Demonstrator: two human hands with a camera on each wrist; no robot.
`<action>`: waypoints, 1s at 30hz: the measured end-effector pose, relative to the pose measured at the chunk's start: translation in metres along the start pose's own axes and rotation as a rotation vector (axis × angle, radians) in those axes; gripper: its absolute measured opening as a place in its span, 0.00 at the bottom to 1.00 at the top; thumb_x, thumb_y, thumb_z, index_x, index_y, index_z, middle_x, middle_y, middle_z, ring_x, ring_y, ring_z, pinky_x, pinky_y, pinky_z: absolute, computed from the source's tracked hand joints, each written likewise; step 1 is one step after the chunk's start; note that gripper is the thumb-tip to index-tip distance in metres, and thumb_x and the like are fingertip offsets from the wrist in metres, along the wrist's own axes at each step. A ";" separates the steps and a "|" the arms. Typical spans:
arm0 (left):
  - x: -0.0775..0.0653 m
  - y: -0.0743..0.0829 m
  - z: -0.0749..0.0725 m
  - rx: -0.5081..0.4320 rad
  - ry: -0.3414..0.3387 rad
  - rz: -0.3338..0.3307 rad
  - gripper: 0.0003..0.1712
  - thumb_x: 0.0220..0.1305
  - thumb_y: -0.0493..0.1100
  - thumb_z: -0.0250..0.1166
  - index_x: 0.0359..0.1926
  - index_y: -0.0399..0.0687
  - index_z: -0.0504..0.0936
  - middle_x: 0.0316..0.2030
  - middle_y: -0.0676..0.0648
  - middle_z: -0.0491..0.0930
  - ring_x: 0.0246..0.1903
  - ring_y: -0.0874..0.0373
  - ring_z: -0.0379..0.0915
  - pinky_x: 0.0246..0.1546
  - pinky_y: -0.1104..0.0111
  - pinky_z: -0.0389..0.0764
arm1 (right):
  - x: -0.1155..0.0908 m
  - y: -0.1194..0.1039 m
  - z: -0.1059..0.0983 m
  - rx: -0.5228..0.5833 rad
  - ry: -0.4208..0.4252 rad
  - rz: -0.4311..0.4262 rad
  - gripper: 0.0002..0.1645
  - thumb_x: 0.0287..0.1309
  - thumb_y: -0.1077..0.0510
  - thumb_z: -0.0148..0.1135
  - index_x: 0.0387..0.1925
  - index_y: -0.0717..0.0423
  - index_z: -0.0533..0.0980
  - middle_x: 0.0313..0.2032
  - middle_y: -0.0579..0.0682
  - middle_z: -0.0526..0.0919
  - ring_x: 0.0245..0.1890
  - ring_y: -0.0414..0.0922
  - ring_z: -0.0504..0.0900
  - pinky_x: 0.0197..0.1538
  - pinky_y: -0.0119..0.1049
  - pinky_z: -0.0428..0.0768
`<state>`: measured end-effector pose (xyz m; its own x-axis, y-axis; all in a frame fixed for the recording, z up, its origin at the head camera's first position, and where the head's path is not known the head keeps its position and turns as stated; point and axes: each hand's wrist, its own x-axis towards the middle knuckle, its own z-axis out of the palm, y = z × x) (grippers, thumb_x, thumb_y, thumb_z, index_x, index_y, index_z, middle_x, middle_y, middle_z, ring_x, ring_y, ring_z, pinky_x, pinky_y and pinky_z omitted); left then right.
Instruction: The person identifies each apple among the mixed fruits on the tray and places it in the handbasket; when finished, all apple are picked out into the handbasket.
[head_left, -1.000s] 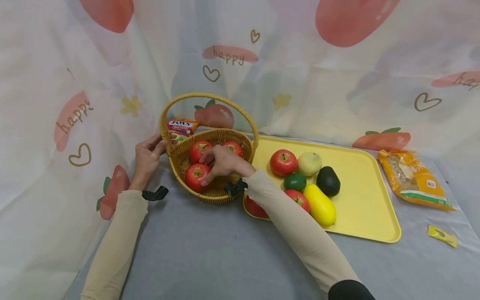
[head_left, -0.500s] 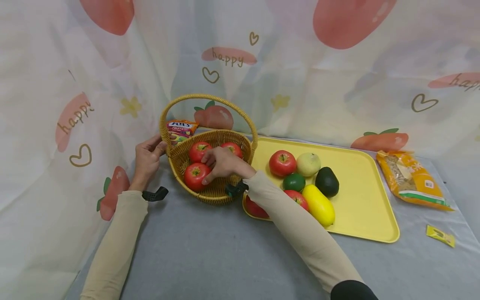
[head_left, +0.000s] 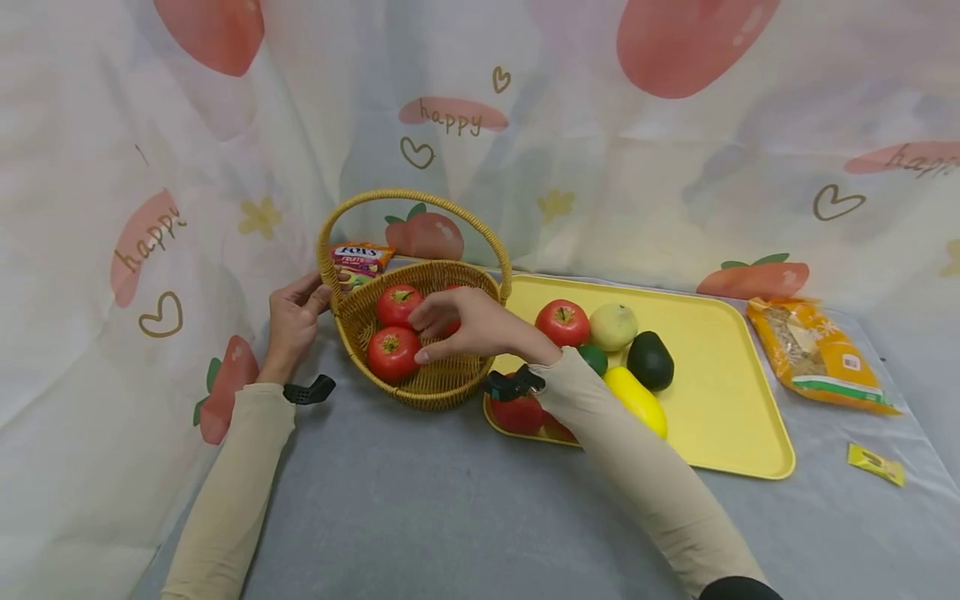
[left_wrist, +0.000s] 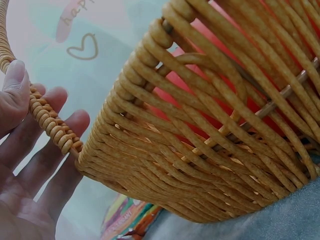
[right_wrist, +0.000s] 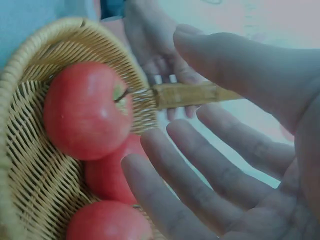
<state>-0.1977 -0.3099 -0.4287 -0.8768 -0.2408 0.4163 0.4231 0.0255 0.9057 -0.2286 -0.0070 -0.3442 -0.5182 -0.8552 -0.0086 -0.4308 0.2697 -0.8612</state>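
Note:
A yellow wicker basket (head_left: pixel 429 401) with a tall hoop handle (head_left: pixel 412 194) stands left of the tray. My left hand (head_left: pixel 291 327) holds the foot of the handle; the left wrist view shows the thumb (left_wrist: pixel 15 90) on one side and fingers behind it. Inside the basket lie red apples: one at the front (head_left: pixel 393 355), one behind it (head_left: pixel 399 305), and another on the right partly covered by my right hand (head_left: pixel 483 323). That hand hovers over the basket with fingers spread and loosely bent, nothing in them. In the right wrist view it is apart from the front apple (right_wrist: pixel 85 111).
Right of the basket, a yellow tray (head_left: pixel 727 408) carries red apples (head_left: pixel 562 322), a pale round fruit (head_left: pixel 613 327), a dark green avocado (head_left: pixel 650 362) and a yellow fruit (head_left: pixel 639 402). A Fox's candy bag (head_left: pixel 362 262), an orange bag (head_left: pixel 825 354) and a yellow packet (head_left: pixel 876 464) lie around.
My right hand has let go of the front apple, its fingers opening as it drew up and to the right. My left hand stays on the basket handle.

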 end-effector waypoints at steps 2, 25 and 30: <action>-0.001 -0.001 0.000 0.004 0.005 -0.003 0.17 0.68 0.39 0.62 0.55 0.35 0.82 0.46 0.33 0.84 0.41 0.56 0.85 0.40 0.70 0.85 | -0.014 -0.002 -0.003 0.023 0.021 -0.013 0.27 0.50 0.52 0.77 0.52 0.53 0.80 0.48 0.48 0.85 0.48 0.46 0.85 0.53 0.41 0.83; 0.002 -0.002 0.000 -0.012 -0.004 0.013 0.17 0.68 0.38 0.61 0.56 0.35 0.82 0.48 0.32 0.83 0.42 0.58 0.85 0.40 0.70 0.85 | -0.182 0.057 -0.025 -0.184 0.352 0.128 0.38 0.42 0.48 0.82 0.58 0.40 0.77 0.54 0.41 0.82 0.55 0.45 0.80 0.58 0.54 0.78; 0.000 -0.004 0.000 -0.016 -0.009 0.012 0.17 0.68 0.38 0.62 0.55 0.35 0.82 0.47 0.39 0.85 0.42 0.55 0.85 0.39 0.70 0.85 | -0.199 0.073 -0.014 -0.224 0.363 0.140 0.41 0.40 0.46 0.82 0.59 0.46 0.77 0.55 0.46 0.82 0.56 0.46 0.78 0.59 0.55 0.77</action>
<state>-0.1994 -0.3099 -0.4318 -0.8738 -0.2318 0.4275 0.4368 0.0123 0.8995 -0.1670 0.1894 -0.3985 -0.7913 -0.6039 0.0956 -0.4665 0.4952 -0.7329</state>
